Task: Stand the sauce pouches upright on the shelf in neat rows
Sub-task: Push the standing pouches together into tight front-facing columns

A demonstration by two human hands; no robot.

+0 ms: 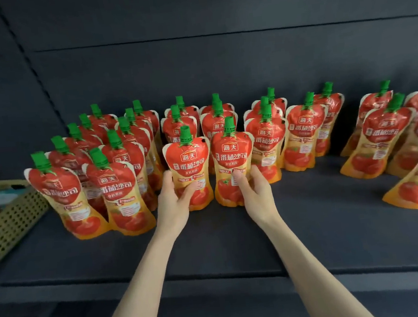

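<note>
Now we hold two pouches upright, side by side, at the front of the shelf (313, 214). Our left hand (175, 201) grips the left pouch (187, 160) low down, thumb across its front and fingers curled behind, and our right hand (254, 192) grips the right pouch (231, 155) the same way. The two stand just apart, in front of rows of other pouches (268, 136) running back to the wall, with a basket (4, 220) at the shelf's left end.
</note>
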